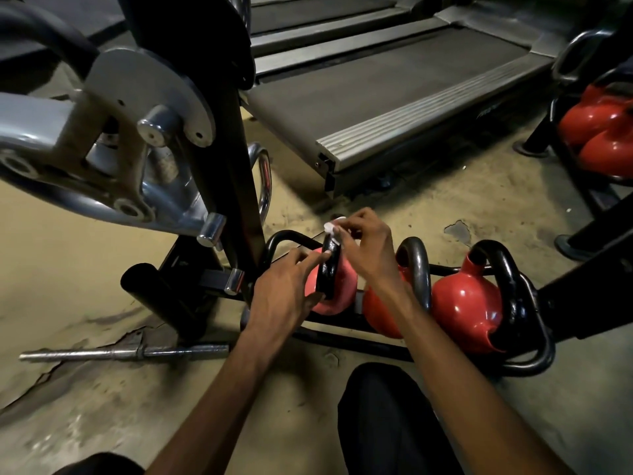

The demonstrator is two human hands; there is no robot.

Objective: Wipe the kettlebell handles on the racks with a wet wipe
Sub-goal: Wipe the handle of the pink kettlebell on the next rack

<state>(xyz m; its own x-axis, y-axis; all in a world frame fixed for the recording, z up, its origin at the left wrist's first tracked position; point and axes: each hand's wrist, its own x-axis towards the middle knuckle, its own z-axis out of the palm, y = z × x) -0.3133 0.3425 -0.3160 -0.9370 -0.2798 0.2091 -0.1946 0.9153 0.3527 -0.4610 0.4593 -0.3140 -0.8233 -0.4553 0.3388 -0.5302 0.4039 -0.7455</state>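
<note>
Knee (pixel 387 413) low | left fingers (pixel 308 260) gripping handle (pixel 328 269) | right fingers (pixel 346 231) pinching wipe (pixel 331 228) | dumbbell bar (pixel 123 353) beside

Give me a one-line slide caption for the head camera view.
Right hand presses a wet wipe on the left kettlebell's black handle while the left hand steadies it on the floor rack.

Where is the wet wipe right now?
Near the centre of the head view, the wet wipe is pinched in the right hand atop the leftmost kettlebell's black handle.
</note>
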